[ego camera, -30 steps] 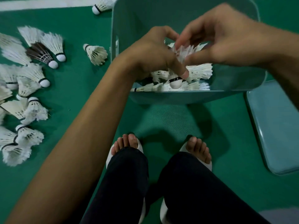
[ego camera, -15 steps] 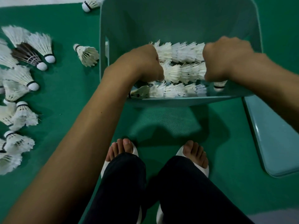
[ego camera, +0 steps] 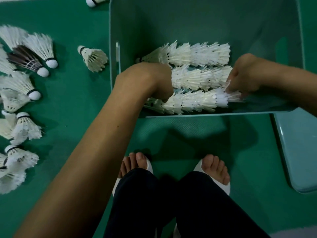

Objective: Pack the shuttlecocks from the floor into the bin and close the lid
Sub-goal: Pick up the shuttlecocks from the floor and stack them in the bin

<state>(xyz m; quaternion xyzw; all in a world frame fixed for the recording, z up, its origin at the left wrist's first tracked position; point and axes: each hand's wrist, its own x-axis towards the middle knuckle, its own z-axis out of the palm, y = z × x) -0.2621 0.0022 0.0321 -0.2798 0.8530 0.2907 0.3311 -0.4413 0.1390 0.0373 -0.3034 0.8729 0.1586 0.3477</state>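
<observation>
A teal bin [ego camera: 205, 21] stands open on the green floor in front of me. Inside lie three rows of nested white shuttlecocks: a far row [ego camera: 193, 54], a middle row [ego camera: 197, 78] and a near row [ego camera: 192, 102] against the near wall. My left hand [ego camera: 151, 81] is down in the bin, fingers curled on the near row's left end. My right hand [ego camera: 245, 76] grips that row's right end by the feathers. Several loose shuttlecocks [ego camera: 25, 93] lie on the floor to the left, one of them dark-feathered [ego camera: 25, 60].
The bin's teal lid [ego camera: 300, 152] lies flat on the floor at the right. One shuttlecock [ego camera: 93, 57] lies just left of the bin, another [ego camera: 93, 0] at the top edge. My feet in white sandals [ego camera: 214, 167] stand close before the bin.
Both hands have come down from above the bin with the stacked shuttlecocks and laid them as a row near the bin's front wall. The hands have spread apart to its two ends.
</observation>
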